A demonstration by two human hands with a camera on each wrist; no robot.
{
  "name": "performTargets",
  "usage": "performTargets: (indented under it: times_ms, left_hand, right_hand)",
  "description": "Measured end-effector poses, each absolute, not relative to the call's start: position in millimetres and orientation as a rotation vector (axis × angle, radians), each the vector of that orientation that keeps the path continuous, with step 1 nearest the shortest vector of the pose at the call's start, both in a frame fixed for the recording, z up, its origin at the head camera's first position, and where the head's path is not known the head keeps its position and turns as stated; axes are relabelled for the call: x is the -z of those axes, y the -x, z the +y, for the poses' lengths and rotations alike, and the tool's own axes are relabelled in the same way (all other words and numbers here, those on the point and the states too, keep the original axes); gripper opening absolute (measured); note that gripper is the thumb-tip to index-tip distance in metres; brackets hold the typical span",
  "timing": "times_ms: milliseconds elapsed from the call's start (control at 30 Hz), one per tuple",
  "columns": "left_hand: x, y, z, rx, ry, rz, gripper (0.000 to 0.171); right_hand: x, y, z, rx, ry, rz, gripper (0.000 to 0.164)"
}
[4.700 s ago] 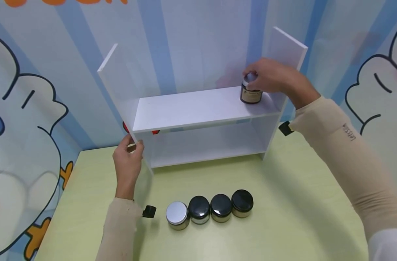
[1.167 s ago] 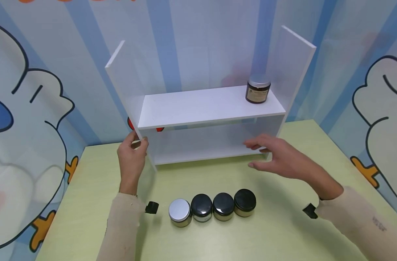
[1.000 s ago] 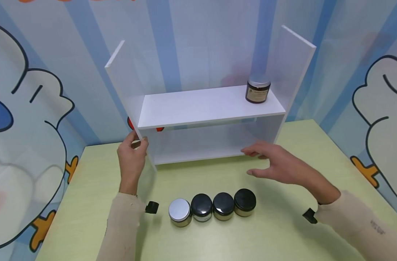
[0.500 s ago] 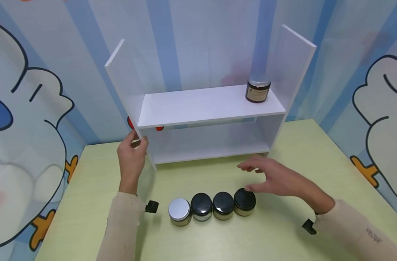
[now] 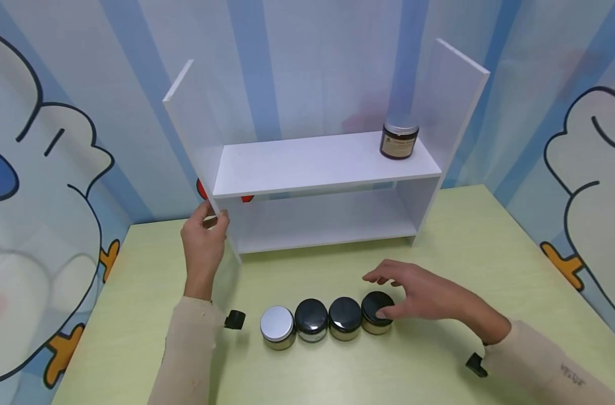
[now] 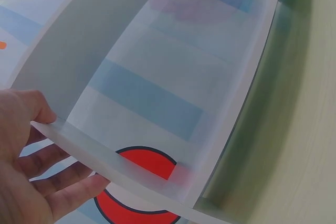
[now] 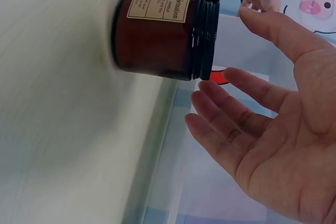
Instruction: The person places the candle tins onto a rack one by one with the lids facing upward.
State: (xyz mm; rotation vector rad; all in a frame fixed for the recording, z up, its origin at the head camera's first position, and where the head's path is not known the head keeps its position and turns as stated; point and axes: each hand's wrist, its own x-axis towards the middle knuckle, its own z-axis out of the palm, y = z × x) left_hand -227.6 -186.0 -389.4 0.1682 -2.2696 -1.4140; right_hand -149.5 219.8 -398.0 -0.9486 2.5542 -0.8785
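My left hand (image 5: pixel 203 253) pinches the front edge of the left side panel of a white two-tier shelf (image 5: pixel 317 163); the left wrist view shows the thumb on one face of the panel (image 6: pixel 79 145) and the fingers on the other. My right hand (image 5: pixel 426 289), thumb and fingers spread, hovers over the rightmost black-lidded candle jar (image 5: pixel 372 306). In the right wrist view that amber jar (image 7: pixel 152 40) bears a cream label, and the fingers stand beside its lid without gripping. On the upper shelf's right end sits a silver-lidded candle jar (image 5: pixel 398 140).
Left of that black-lidded jar, two more black-lidded jars (image 5: pixel 345 318) and one silver-lidded jar (image 5: pixel 277 326) line up close together on the pale green table (image 5: pixel 328 377). A striped blue wall (image 5: pixel 317 67) with cartoon figures rises behind the shelf.
My right hand let go of the silver-lidded jar on the upper shelf, then came down and toward me to the rightmost black-lidded jar. The left hand keeps its hold on the panel.
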Motion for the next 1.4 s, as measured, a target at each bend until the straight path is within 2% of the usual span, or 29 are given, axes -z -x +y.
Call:
performTargets:
  times_ms: [700, 1400]
  left_hand:
    - [387, 227, -186, 1.414, -0.18, -2.279, 0.043]
    - [387, 228, -185, 1.422, -0.199, -2.286, 0.042]
  right_hand:
    - [418, 143, 214, 0.907, 0.881, 2.468, 0.054]
    - [420, 142, 212, 0.834, 0.907, 2.559, 0.048]
